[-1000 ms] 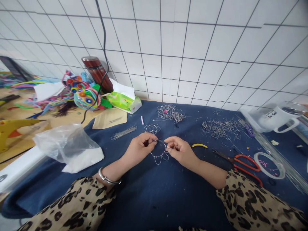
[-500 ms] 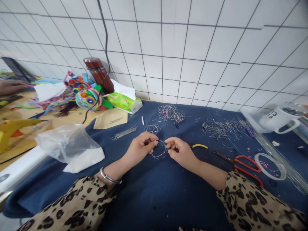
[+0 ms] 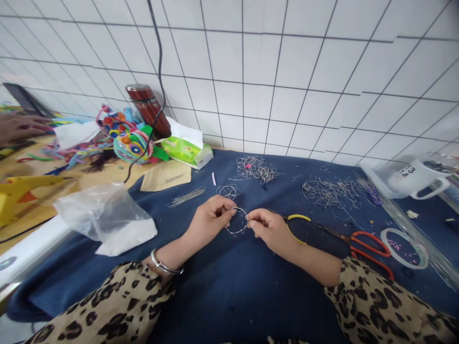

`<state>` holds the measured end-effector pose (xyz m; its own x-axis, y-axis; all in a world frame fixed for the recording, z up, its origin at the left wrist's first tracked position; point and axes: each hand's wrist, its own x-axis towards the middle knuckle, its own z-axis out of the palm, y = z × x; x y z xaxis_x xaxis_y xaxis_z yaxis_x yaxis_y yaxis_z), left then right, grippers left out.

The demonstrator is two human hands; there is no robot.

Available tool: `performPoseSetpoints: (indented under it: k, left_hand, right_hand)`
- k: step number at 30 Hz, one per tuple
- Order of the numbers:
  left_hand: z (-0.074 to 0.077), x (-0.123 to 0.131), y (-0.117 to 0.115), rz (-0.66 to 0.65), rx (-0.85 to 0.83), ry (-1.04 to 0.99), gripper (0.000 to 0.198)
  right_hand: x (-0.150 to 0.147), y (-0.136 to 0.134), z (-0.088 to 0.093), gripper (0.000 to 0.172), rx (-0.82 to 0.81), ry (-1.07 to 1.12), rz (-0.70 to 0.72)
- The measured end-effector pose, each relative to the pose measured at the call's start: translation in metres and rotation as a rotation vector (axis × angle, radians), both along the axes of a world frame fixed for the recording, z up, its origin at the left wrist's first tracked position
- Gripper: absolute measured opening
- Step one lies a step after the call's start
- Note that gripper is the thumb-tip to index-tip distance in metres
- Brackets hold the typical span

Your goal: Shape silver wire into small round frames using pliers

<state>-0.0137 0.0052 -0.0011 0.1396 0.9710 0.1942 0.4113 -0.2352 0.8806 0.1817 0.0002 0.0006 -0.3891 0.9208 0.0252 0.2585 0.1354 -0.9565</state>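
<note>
A thin wire ring with small pink beads is held upright between my two hands, above the dark blue cloth. My left hand pinches its left side between thumb and fingers. On the opposite side, my right hand has its thumb and forefinger closed on the ring's edge. Just behind my left hand lies a loose coil of wire. Yellow-handled pliers lie partly hidden behind my right hand.
Orange-handled scissors and a round dish of pink beads lie at right, near a white mug. Tangled wire lies behind. Left are a plastic bag, a yellow glue gun and another person's hand.
My right hand has moved slightly left and its fingertips have closed on the ring. My left hand keeps its pinch. The other person's hand at far left has shifted.
</note>
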Motion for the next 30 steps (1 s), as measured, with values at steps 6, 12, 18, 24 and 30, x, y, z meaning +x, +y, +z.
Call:
performPoseSetpoints:
  k: [6, 12, 18, 24, 30]
  left_hand:
    - [0.002, 0.002, -0.003, 0.018, 0.046, 0.085, 0.006]
    - [0.005, 0.004, -0.004, 0.021, 0.062, 0.102, 0.005]
    - [0.004, 0.004, -0.004, 0.030, 0.033, 0.062, 0.006]
    - [0.004, 0.007, -0.005, 0.019, -0.107, -0.088, 0.009]
    - [0.006, 0.008, -0.005, 0.020, -0.194, -0.196, 0.012]
  right_hand:
    - [-0.003, -0.001, 0.006, 0.018, -0.103, 0.098, 0.067]
    - [-0.003, 0.001, -0.003, 0.020, -0.121, 0.168, 0.085]
    - [-0.002, 0.003, -0.008, 0.023, -0.100, 0.156, 0.085]
    - [-0.003, -0.003, -0.003, 0.042, 0.067, 0.009, 0.037]
    - [-0.004, -0.005, 0.000, 0.045, 0.196, -0.096, 0.070]
